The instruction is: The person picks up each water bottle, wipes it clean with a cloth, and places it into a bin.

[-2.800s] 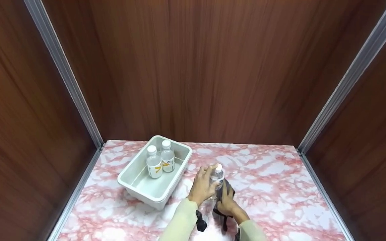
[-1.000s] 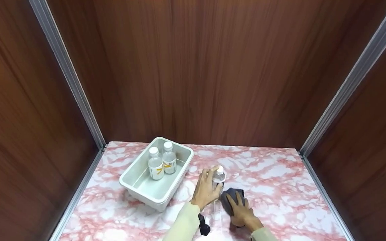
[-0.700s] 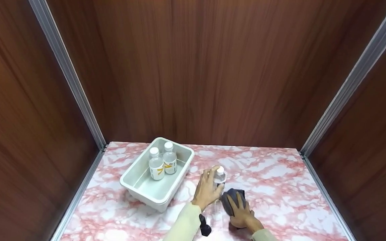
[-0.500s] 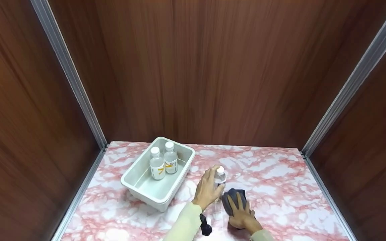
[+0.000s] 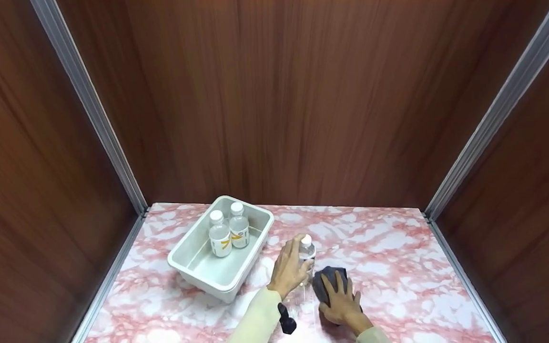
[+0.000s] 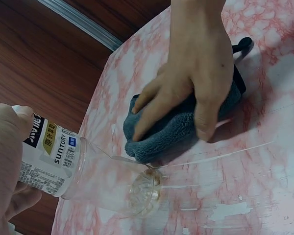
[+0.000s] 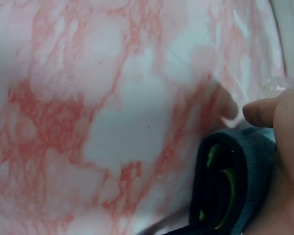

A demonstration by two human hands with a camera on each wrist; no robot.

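Observation:
My left hand [image 5: 289,271] grips a clear plastic bottle [image 5: 307,252] with a white cap, its base near the table. In the left wrist view, fingers wrap the label near the top of the bottle [image 6: 108,181], and its clear ribbed bottom shows. Just right of it, my right hand [image 5: 340,302] rests on a folded dark grey cloth [image 5: 323,281] on the table, fingers spread over it. The left wrist view shows this cloth [image 6: 161,132] as a thick fluffy bundle. From the right wrist, the rolled end of the cloth [image 7: 255,161] appears beside my thumb.
To the left stands a pale grey bin [image 5: 186,264] with two white-capped bottles [image 5: 220,240] upright inside. The red-and-white marbled table [image 5: 389,267] is enclosed by brown wood-look panels [image 5: 274,105] with metal corner strips. Pale streaks lie on the table near the held bottle.
From around the lower part of the bottle, my right hand has brought the cloth down and right onto the table, its fingers now spread. My left hand stays on the bottle.

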